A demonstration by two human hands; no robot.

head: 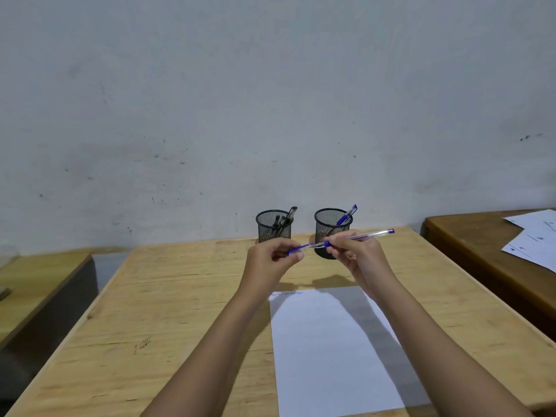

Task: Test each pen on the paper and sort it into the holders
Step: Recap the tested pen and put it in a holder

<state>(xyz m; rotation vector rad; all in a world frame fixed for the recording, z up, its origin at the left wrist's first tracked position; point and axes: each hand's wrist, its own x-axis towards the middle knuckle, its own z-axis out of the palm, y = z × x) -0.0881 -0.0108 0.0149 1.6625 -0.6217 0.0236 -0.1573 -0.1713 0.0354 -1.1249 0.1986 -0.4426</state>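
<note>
Pen and cap apart in the air: I judge it is the testing step.
Your left hand [270, 260] pinches the blue cap [299, 249] with curled fingers. At its 3 o'clock your right hand [358, 257] grips the clear pen [361, 236], tip toward the cap. The mesh holders [272, 228] stand at 12 o'clock. Next, the tip must come down gently to the paper [325, 356] at 6 o'clock.

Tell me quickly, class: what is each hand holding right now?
Left hand: pinches a small blue plastic pen cap.
Right hand: grips a clear-barrelled blue ballpoint pen.
</note>
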